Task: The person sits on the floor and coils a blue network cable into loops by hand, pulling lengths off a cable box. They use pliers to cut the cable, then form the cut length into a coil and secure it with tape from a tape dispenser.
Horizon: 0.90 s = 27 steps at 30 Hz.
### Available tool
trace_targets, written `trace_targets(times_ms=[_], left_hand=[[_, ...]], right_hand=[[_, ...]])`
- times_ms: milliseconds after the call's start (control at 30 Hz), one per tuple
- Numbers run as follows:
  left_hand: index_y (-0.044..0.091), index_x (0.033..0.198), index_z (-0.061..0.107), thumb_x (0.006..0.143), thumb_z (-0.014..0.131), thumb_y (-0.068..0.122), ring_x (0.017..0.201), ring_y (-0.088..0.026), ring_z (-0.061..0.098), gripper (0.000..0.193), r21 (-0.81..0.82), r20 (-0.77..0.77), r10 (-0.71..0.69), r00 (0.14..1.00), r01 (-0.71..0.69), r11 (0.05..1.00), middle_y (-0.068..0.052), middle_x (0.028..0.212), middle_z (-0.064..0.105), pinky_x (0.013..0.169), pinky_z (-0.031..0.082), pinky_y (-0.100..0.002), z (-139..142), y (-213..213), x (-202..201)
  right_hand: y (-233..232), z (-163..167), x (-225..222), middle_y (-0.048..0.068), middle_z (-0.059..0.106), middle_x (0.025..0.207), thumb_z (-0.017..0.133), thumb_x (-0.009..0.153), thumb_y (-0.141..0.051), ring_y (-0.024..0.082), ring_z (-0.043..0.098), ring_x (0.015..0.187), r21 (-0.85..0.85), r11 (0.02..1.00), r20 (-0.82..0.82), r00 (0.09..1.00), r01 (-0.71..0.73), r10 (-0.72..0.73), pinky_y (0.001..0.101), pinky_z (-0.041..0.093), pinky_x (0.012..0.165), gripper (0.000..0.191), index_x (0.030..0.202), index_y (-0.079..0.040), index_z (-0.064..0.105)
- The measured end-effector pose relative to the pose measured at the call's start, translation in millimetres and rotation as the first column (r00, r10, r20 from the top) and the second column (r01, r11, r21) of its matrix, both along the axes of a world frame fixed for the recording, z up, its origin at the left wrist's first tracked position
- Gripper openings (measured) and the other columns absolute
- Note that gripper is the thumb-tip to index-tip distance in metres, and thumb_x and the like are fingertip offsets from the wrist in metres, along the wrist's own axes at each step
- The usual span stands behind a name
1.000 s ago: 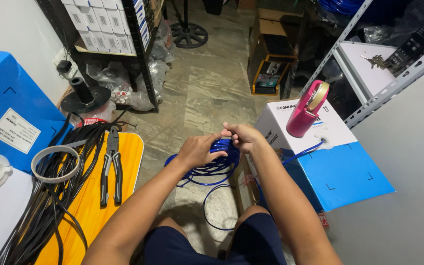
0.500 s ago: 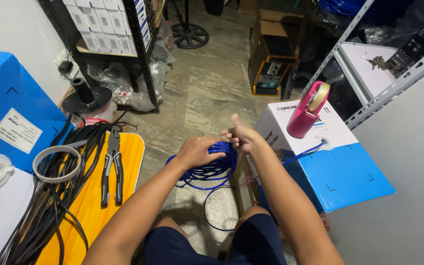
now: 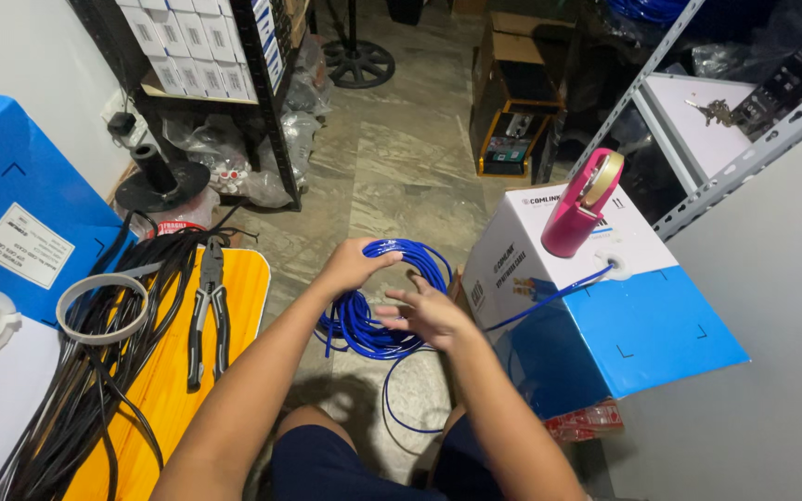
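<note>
I'm gripping the blue cable coil [image 3: 387, 297] at its top w/ left hand [image 3: 353, 266], fingers clenched round the loops to keep them bunched above the floor, while right hand [image 3: 427, 314] is resting splayed-open against the coil's side, steadying it beside the blue-and-white cable box [image 3: 596, 315].

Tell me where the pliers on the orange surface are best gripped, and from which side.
Grip the pliers by the two long handles, coming from above. They lie flat on the orange surface, jaws pointing away, handles spread toward the person, clear of the black cables at their left.
</note>
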<state>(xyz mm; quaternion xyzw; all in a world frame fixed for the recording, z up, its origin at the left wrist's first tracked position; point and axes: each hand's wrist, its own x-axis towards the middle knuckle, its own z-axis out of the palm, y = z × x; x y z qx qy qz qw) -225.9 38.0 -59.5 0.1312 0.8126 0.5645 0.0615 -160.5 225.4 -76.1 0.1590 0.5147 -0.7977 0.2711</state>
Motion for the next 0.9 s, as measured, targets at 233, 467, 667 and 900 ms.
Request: trace_targets(times_ms=[233, 467, 667, 900], left_hand=[[0.005, 0.098, 0.076, 0.084, 0.080, 0.039, 0.061, -0.014, 0.062, 0.038, 0.191, 0.323, -0.062, 0.945, 0.000, 0.982, -0.002, 0.072, 0.067, 0.053, 0.050, -0.030, -9.8, 4.4, 1.3], [0.004, 0.103, 0.076, 0.086, 0.079, 0.044, 0.066, -0.010, 0.060, 0.044, 0.150, 0.311, -0.086, 0.946, 0.040, 0.988, -0.002, 0.082, 0.072, 0.054, 0.047, -0.027, -22.3, 5.5, -7.0], [0.007, 0.132, 0.066, 0.085, 0.078, 0.046, 0.088, -0.011, 0.069, 0.062, 0.206, 0.261, -0.170, 0.950, 0.118, 0.972, -0.005, 0.105, 0.077, 0.066, 0.055, -0.026, -29.6, 9.8, -9.0], [0.016, 0.150, 0.059, 0.087, 0.078, 0.040, 0.069, -0.015, 0.052, 0.070, 0.198, 0.332, -0.236, 0.913, 0.177, 0.964, -0.008, 0.093, 0.070, 0.054, 0.043, -0.027, -20.1, 15.9, 3.4]], right_hand=[[-27.7, -51.4, -27.7, 0.016, 0.058, 0.132, 0.051, 0.106, -0.009, 0.032, 0.062, 0.122, -0.374, 0.907, -0.075, 0.968, 0.194, -0.238, 0.0503, 0.053, 0.106, 0.031, 0.135, -0.001, 0.053], [-32.6, -89.3, -40.8, 0.012, 0.062, 0.135, 0.047, 0.105, -0.010, 0.027, 0.062, 0.125, -0.350, 0.900, -0.080, 0.948, 0.261, -0.307, 0.0491, 0.050, 0.109, 0.031, 0.135, -0.005, 0.055], [-41.3, -107.8, -57.6, 0.013, 0.064, 0.120, 0.044, 0.105, -0.017, 0.030, 0.064, 0.107, -0.194, 0.915, -0.077, 0.924, 0.354, -0.374, 0.0491, 0.056, 0.093, 0.030, 0.128, -0.007, 0.059], [-32.0, -114.4, -85.7, 0.006, 0.070, 0.103, 0.053, 0.103, -0.019, 0.023, 0.065, 0.090, -0.115, 0.949, -0.168, 0.936, 0.292, -0.309, 0.0404, 0.054, 0.072, 0.017, 0.112, -0.012, 0.066]])
